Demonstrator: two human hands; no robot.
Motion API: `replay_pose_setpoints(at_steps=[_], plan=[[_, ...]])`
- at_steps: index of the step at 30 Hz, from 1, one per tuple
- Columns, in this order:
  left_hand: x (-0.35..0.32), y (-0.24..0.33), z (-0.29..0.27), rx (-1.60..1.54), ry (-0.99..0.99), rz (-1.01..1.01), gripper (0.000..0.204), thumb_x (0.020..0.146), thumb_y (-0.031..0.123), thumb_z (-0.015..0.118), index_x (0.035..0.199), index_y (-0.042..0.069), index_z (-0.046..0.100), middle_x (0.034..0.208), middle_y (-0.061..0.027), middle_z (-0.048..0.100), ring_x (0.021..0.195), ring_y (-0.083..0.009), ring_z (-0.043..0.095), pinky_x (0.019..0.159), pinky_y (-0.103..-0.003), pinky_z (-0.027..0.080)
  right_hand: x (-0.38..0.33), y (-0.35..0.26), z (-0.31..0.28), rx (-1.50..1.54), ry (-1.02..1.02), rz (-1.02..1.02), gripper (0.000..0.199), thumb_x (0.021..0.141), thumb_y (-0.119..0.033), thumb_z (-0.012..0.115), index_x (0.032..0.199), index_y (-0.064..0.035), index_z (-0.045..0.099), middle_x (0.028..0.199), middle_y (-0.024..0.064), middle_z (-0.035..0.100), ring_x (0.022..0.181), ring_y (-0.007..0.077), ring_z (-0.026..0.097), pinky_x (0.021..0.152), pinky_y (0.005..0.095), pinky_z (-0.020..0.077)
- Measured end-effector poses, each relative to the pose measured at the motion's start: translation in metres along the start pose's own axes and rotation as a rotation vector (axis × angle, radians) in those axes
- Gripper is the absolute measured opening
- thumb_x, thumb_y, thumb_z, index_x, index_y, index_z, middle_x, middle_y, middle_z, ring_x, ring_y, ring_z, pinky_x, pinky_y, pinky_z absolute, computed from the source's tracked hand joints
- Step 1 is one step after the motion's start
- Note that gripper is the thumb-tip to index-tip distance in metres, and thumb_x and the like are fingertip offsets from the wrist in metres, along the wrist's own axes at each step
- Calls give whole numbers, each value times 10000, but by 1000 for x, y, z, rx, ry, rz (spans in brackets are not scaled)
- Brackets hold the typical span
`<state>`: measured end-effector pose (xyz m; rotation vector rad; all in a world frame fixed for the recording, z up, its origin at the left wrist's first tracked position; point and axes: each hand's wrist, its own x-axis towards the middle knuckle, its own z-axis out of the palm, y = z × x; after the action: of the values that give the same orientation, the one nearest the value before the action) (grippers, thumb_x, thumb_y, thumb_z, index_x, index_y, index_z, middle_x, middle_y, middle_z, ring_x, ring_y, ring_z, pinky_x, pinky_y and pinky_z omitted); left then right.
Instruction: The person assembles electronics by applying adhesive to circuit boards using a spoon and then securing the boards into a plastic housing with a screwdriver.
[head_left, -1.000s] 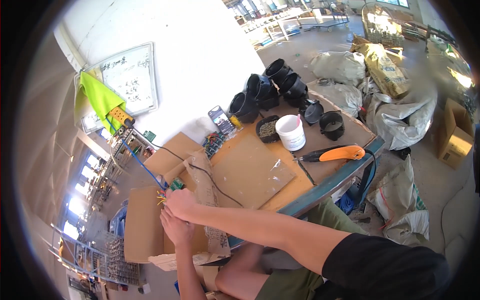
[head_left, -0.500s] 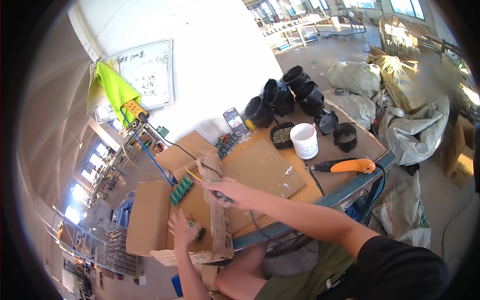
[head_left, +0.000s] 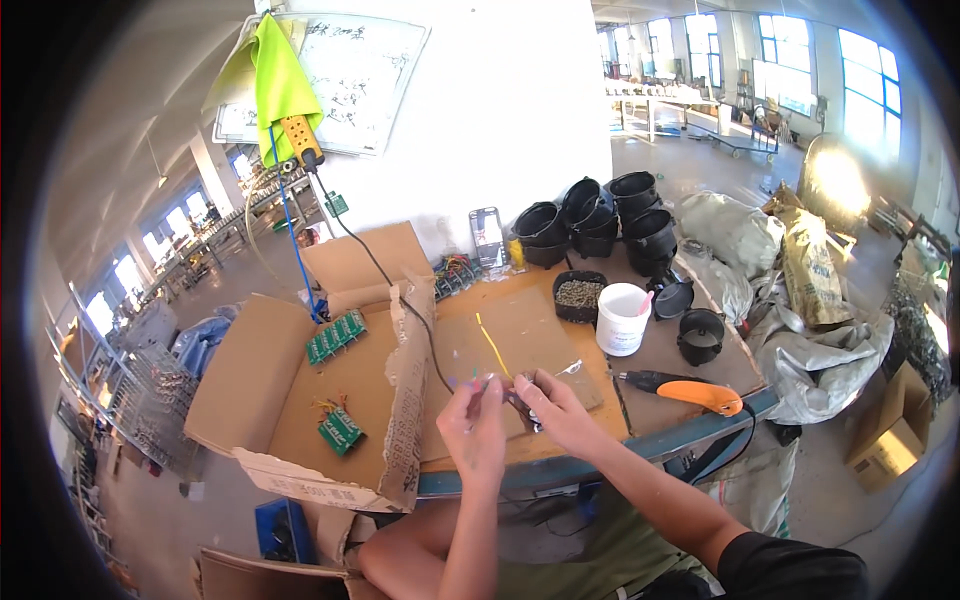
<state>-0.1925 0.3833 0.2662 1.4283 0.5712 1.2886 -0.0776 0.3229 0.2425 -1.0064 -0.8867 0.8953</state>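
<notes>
Both hands meet over the flat cardboard sheet point(head_left: 555, 350) on the bench. My left hand point(head_left: 472, 430) is closed in a pinch, with tiny coloured wire ends at its fingertips. Beside it, my right hand point(head_left: 552, 408) is closed on a small dark part, mostly hidden by the fingers. A yellow wire point(head_left: 491, 345) sticks up from between the hands, at the right fingertips. To the left, an open cardboard box point(head_left: 240, 385) holds a green circuit board group point(head_left: 336, 337) at the back and another green board piece point(head_left: 341, 431) with wires nearer me.
Around the sheet are a white tub point(head_left: 622, 325), a tray of small metal parts point(head_left: 578, 294), black pots point(head_left: 590, 215), an orange-handled hot tool point(head_left: 705, 395) and a propped phone point(head_left: 487, 240). A black cable point(head_left: 375, 262) hangs across the box's right wall.
My left hand has left the box and come up to my right hand. The right hand has shifted right with the dark part and yellow wire. The head view has turned.
</notes>
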Motion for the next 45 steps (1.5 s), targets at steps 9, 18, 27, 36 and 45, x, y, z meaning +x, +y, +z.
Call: replay_pose_setpoints(at_steps=[9, 18, 27, 36, 45], plan=[[-78, -14, 35, -24, 303, -14, 114, 893, -7, 702, 984, -75, 699, 863, -76, 694, 754, -82, 605, 650, -207, 463, 12, 18, -7, 150, 219, -31, 257, 1032, -305, 546, 946, -64, 560, 747, -34, 515, 672, 56, 474, 614, 230, 395], [-46, 0, 19, 161, 203, 419, 422, 769, -7, 777, 1159, -56, 622, 1025, -167, 685, 897, -230, 659, 816, -331, 527, -20, 10, -8, 243, 55, 122, 312, 1058, -305, 490, 1101, -19, 608, 767, -30, 509, 701, 58, 495, 621, 231, 398], [-80, -9, 40, -269, 284, -22, 157, 1004, 93, 541, 963, -53, 582, 954, -180, 669, 929, -216, 654, 918, -356, 505, -45, 16, -3, 407, 299, 5, 165, 962, -152, 668, 1019, -15, 596, 844, -30, 570, 724, 49, 499, 636, 222, 421], [-146, -4, 68, 7, 124, 67, 143, 995, 84, 526, 1024, -52, 558, 907, -172, 682, 818, -258, 674, 849, -433, 548, -56, 1, -19, 51, 461, -169, 259, 864, -126, 738, 1046, -24, 585, 825, -24, 552, 738, 28, 497, 619, 212, 409], [-85, -7, 15, -587, -787, -555, 770, 869, 418, 708, 1446, 24, 383, 1421, -172, 475, 1283, -326, 514, 1005, -463, 504, -67, -52, -70, -832, -382, -761, 711, 588, -412, 908, 1159, -76, 648, 974, 87, 589, 858, 277, 582, 734, 388, 496]])
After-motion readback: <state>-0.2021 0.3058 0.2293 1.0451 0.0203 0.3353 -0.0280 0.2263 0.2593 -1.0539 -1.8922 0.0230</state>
